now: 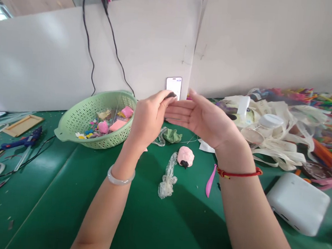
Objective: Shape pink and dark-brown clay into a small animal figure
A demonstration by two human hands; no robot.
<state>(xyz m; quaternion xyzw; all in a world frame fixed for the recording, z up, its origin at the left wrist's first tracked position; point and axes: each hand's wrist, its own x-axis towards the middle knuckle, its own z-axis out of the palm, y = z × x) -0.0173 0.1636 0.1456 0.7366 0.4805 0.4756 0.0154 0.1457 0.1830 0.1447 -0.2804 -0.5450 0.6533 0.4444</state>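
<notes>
Above the green cloth-topped table (42, 210) by a white partition (43, 63), your left hand (149, 117) pinched a dark scrap (171, 95) (too tiny to identify); your right hand (204, 120) was open.

The desk (59, 212) is coloured dark green. At 9 o'clock, a pale green lattice pattern is shown by the basket (96, 108). At 6 o'clock, the pink clay ball (185, 156) is marked with black; at 2 o'clock, multicoloured pipe cleaners (331, 108) are seen.

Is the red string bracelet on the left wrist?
No, the red string bracelet is on the right wrist; the left wrist wears a pale bangle.
</notes>
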